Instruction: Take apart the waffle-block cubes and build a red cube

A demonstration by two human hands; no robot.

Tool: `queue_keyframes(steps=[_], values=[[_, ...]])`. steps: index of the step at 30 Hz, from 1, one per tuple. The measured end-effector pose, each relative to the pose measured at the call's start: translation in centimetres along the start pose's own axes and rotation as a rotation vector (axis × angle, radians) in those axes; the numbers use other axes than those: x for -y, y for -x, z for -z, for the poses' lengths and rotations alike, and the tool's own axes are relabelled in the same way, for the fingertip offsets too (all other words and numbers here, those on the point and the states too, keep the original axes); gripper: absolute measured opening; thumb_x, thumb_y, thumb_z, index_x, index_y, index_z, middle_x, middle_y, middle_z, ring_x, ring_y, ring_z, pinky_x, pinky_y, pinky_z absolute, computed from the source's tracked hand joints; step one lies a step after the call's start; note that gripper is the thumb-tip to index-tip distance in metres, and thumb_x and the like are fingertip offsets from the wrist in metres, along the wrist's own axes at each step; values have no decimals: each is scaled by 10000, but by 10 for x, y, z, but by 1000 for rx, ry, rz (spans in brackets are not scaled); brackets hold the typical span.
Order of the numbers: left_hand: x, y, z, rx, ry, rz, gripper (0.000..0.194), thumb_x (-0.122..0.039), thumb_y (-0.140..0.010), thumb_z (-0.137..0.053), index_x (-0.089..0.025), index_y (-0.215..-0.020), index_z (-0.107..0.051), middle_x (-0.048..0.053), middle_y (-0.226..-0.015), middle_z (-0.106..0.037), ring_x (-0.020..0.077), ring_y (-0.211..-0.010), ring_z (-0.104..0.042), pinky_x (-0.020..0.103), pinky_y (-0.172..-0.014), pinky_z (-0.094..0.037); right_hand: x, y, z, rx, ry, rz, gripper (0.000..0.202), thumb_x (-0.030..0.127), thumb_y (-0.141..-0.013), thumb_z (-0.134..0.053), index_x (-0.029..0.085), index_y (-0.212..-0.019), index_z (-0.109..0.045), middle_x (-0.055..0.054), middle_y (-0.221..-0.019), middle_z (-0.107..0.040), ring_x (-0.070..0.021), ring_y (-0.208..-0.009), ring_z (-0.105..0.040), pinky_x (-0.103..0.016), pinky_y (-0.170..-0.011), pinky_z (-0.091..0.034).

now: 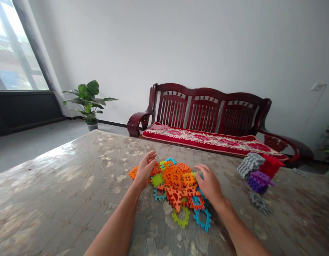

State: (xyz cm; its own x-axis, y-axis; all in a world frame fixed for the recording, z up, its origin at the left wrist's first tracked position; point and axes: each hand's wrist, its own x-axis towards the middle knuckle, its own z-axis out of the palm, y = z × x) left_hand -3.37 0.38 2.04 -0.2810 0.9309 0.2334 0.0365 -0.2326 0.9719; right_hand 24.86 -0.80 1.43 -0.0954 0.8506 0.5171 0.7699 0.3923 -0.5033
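- Apart from each other, open, fingers loosely bent: left hand and right hand, one on each side of the pile.
- Nothing visibly gripped in either; contact with the pile hard to tell.
- Left hand at the pile's left side, palm turned inward, right beside orange pieces.
- Right hand at the pile's right side, thumb near yellow-orange and teal pieces.
- Pile of toothed plastic pieces, mostly orange, plus some green, blue and teal, loosely heaped near the middle of the surface.
- In the pile's left part: solid green piece; below it, teal frame.
- Toward the near edge from the orange pieces: lime ring, blue ring to its right, both lying flat, centers hollow.
- Well apart from the pile, toward the far right corner: gray stack, red stack beside it, purple stack in front.
- Nearer than the purple stack: loose gray pieces, blurred.
- Farther right, close to the far edge: another gray piece.
- Beyond the far edge: dark red wooden bench with red patterned cover.
- Past the far left corner, on the floor: potted plant.
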Motion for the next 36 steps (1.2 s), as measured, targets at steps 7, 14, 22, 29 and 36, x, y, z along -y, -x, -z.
queue_keyframes(steps=[7, 14, 22, 29, 36], values=[[3, 3, -1, 180, -574, -145, 418, -359, -864, -488, -221, -1223, -652, 80, -1283, -661, 232, -1214, -577, 398, -1073, -390, -2, 2, -4, 190, -235, -142, 441, 444, -895, -488, 211, -1247, -614, -107, -1290, -634, -260, -1221, -559, -452, -1065, -408], [7, 10, -2, 249, -1108, -206, 388, -452, -891, -503, -332, -1224, -661, 58, -1312, -644, 298, -1304, -485, 529, -1123, -233, 8, -8, 11, -45, -368, -79, 367, 377, -858, -545, 219, -1172, -647, -76, -1198, -673, -234, -1128, -602, -404, -1018, -447], [7, 9, -1, 235, -1137, -250, 446, -460, -923, -438, -287, -1298, -607, 78, -1351, -610, 276, -1284, -504, 467, -1096, -301, -55, -23, 73, -761, 54, -119, 418, 300, -787, -542, 160, -1178, -588, -127, -1113, -625, -251, -976, -587, -436, -935, -462], [15, 5, 1, 192, -1043, -280, 401, -452, -917, -441, -305, -1226, -648, 45, -1293, -653, 255, -1220, -559, 431, -1093, -328, -126, 11, 129, -882, 395, -232, 676, 441, -731, -640, 127, -1313, -500, -203, -1244, -540, -367, -1191, -471, -527, -1028, -358], [13, 4, 1, 182, -967, -275, 375, -423, -919, -417, -293, -1151, -682, 31, -1231, -684, 232, -1168, -594, 367, -1023, -404, -167, 44, 130, -643, 288, -263, 899, 514, -641, -696, 146, -1400, -387, -202, -1382, -387, -387, -1328, -305, -542, -1070, -295]])
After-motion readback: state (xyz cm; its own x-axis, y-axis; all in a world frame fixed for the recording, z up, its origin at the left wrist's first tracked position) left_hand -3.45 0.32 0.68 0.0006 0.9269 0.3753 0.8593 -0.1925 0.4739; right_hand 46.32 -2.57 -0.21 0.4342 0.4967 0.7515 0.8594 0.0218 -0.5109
